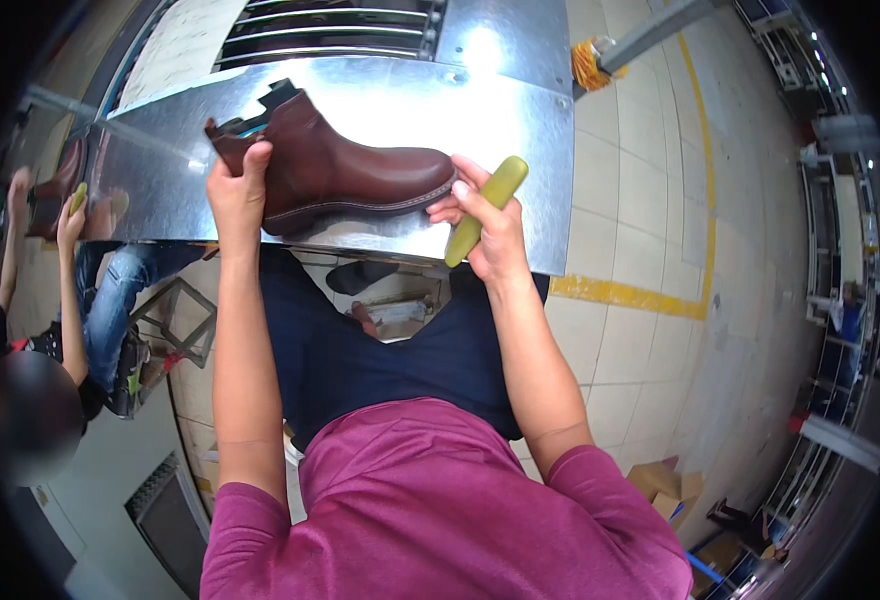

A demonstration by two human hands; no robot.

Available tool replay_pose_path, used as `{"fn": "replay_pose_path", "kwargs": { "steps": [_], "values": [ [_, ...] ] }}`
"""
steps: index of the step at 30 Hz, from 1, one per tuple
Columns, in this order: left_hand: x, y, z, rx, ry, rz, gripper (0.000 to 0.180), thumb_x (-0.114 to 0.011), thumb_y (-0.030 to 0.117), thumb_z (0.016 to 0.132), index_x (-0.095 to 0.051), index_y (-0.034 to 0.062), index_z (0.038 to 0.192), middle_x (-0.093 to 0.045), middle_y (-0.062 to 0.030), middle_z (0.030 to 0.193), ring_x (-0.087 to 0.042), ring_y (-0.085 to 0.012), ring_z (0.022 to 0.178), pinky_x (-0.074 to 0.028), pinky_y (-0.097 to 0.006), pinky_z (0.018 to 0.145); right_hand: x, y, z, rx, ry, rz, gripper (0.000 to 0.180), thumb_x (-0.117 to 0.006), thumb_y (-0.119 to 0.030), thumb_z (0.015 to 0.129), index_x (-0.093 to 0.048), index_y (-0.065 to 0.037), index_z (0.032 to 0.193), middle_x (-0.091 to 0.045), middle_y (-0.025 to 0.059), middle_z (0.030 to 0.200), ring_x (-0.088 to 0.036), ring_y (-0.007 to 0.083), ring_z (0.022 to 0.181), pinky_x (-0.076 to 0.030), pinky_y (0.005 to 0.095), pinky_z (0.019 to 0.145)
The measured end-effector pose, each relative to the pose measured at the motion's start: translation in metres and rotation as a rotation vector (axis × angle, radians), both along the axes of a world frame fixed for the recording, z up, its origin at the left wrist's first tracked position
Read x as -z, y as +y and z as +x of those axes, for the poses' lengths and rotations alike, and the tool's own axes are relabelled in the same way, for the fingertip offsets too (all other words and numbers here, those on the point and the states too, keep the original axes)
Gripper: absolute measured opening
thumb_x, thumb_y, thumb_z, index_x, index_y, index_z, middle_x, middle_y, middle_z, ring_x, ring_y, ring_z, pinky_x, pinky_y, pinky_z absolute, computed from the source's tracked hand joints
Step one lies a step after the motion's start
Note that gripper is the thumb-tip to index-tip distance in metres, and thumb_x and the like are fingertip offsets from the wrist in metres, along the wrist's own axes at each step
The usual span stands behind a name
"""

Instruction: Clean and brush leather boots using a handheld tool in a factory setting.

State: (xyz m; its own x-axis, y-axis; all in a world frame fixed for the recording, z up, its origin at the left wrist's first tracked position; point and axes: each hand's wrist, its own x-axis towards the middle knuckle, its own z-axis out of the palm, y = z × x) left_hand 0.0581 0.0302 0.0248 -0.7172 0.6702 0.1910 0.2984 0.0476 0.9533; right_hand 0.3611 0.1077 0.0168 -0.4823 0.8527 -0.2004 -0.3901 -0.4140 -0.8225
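Note:
A brown leather ankle boot [360,170] with a dark sole and a pale welt stitch lies over the metal table, its toe to the right. My left hand [235,195] is closed around the boot's shaft at the heel side, thumb on the leather. Between the thumb and palm of my right hand [500,235] is a yellow-green oblong pad [488,210] with rounded ends. The fingers of that hand reach behind the pad to the boot's toe and seem to touch it. Dark pull tabs and a bit of blue show at the boot's opening.
The shiny metal table [530,130] ends just in front of my lap, with a roller rack [330,30] beyond it. At the left a co-worker holds another brown boot [60,190] and a similar pad. A cardboard box [665,490] sits on the tiled floor, right.

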Motion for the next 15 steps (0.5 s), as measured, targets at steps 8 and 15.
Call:
{"fn": "replay_pose_path", "kwargs": {
  "steps": [8, 15],
  "values": [
    [-0.004, 0.010, -0.007, 0.242, -0.283, 0.063, 0.060, -0.080, 0.046, 0.090, -0.064, -0.0001, 0.124, -0.070, -0.0073, 0.113, -0.066, -0.0150, 0.100, -0.054, -0.030, 0.090, 0.002, 0.000, -0.009, 0.101, -0.038, 0.119, 0.065, -0.068, -0.020, 0.098, -0.040, 0.014, 0.146, -0.063, 0.0217, 0.127, -0.070, 0.0226, 0.096, -0.061, 0.0342, 0.078],
    [0.004, 0.002, -0.012, 0.292, -0.377, 0.075, 0.057, -0.081, 0.039, 0.090, -0.062, -0.0010, 0.126, -0.069, -0.0091, 0.117, -0.066, -0.0159, 0.102, -0.054, -0.030, 0.091, 0.003, -0.003, -0.013, 0.127, -0.030, 0.127, 0.064, -0.067, -0.019, 0.099, -0.040, 0.014, 0.146, -0.064, 0.0208, 0.125, -0.070, 0.0210, 0.093, -0.061, 0.0324, 0.076]
  ]
}}
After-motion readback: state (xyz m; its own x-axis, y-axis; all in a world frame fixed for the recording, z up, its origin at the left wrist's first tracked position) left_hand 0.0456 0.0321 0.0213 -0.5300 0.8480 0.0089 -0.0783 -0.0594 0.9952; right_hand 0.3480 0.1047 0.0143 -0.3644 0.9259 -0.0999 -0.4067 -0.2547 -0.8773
